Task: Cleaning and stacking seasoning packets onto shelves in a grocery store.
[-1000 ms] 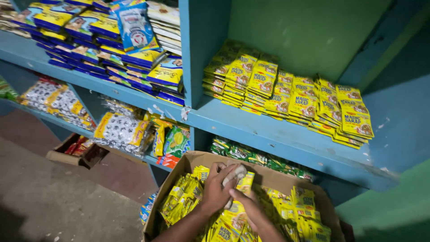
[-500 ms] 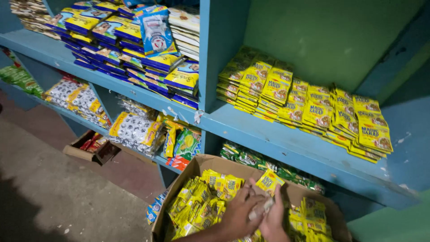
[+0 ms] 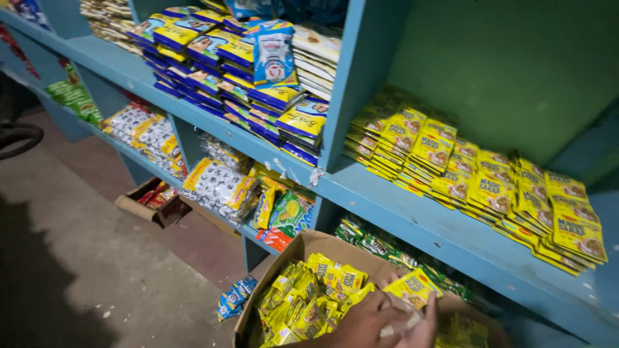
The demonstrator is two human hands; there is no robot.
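1. Two hands meet low in the head view, over a brown cardboard box [image 3: 303, 248] that sits on the floor under a blue shelf [image 3: 412, 216].
2. The left hand [image 3: 364, 322] and the right hand [image 3: 422, 328] are touching each other, and their fingers curl shut around a bunch of yellow packets [image 3: 412, 287].
3. The bunch sticks up and away from the fingers, toward the shelf. Its long side tilts up to the right. Both hands are just as near to it.
4. More yellow packets fill the box [image 3: 309, 299], just left of the hands.
5. On the shelf above lie flat stacks of yellow packets [image 3: 490, 187], well apart from the hands.
6. Blue and yellow packets [image 3: 251, 71] are piled further left on the shelf.
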